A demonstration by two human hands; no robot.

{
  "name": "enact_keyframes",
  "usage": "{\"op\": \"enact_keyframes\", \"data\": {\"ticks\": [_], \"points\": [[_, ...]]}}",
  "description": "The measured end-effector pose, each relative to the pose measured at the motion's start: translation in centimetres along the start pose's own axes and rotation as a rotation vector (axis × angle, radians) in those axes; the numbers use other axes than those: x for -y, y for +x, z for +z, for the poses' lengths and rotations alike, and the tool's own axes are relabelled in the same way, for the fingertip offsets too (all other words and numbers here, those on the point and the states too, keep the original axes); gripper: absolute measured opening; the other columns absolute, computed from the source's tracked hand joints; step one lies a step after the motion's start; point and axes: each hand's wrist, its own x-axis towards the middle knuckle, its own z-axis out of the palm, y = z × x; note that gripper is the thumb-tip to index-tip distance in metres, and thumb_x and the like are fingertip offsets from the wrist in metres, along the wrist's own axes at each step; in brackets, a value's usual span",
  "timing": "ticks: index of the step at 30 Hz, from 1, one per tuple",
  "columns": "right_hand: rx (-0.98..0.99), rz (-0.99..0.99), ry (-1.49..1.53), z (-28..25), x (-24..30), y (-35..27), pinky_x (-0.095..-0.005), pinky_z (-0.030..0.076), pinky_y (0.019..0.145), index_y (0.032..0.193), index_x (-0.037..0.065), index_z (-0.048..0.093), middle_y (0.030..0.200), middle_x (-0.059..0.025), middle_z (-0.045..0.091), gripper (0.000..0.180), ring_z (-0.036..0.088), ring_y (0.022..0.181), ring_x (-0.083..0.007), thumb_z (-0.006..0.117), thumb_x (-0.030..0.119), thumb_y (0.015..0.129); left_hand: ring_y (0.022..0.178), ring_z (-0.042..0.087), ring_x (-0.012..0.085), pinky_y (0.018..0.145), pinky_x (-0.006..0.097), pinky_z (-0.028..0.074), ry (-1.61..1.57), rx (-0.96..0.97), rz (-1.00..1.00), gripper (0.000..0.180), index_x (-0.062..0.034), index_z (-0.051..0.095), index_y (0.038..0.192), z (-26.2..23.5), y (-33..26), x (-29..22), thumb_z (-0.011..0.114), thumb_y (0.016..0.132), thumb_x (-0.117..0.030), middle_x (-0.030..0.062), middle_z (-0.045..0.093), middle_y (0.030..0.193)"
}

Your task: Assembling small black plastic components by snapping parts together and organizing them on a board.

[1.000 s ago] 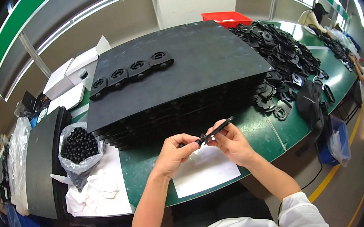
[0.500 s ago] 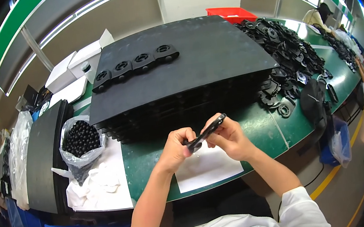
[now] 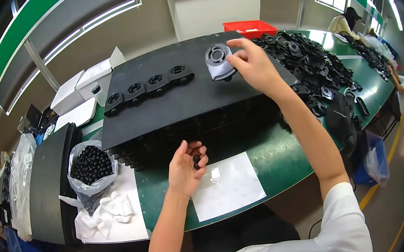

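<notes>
Your right hand (image 3: 250, 66) reaches far over the black tray stack (image 3: 179, 103) and pinches the round black fan part (image 3: 218, 60) at its right edge, with the part resting on the top tray. Just to its left, 4 similar round parts (image 3: 145, 88) lie in a row on the same tray. Your left hand (image 3: 186, 167) stays near you, above the green table (image 3: 284, 151), fingers curled around some small black caps (image 3: 196, 161). A white sheet (image 3: 228, 185) lies just beside it. A bag of black caps (image 3: 89, 166) stands at the left.
</notes>
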Motion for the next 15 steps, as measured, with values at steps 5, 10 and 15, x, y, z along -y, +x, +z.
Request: {"op": "enact_keyframes", "data": {"ticks": [5,10,15], "points": [[0.122,0.156,-0.031,2.3,-3.7,5.4,-0.0260,0.046,0.062,0.106,-0.003,0.060,0.082,-0.0105,0.063,0.033,0.056,0.067,-0.0137,0.062,0.016,0.079,0.069,0.048,0.0196,0.052,0.025,0.040,-0.086,-0.027,-0.033,0.038,-0.0007,0.047,0.110,-0.7,0.1,0.4,0.044,0.072,0.000,0.0143,0.052,0.100],[0.229,0.294,-0.139,2.9,-3.0,6.0,-0.0245,0.049,0.064,0.101,-0.003,0.062,0.083,-0.0080,0.063,0.030,0.058,0.071,-0.0115,0.062,0.020,0.082,0.068,0.047,0.0169,0.054,0.024,0.039,0.009,-0.058,-0.024,0.029,-0.0024,0.047,0.112,-0.8,0.4,0.8,0.043,0.083,-0.003,0.0120,0.053,0.097],[0.207,0.049,-0.163,-1.8,-1.5,3.8,-0.0314,0.050,0.068,0.097,-0.002,0.064,0.080,-0.0124,0.065,0.027,0.063,0.072,-0.0197,0.061,0.019,0.080,0.054,0.036,0.0073,0.046,0.019,0.028,0.092,0.006,-0.028,0.020,-0.0086,0.052,0.098,-1.2,0.3,0.7,0.048,0.093,-0.028,0.0033,0.053,0.079]]}}
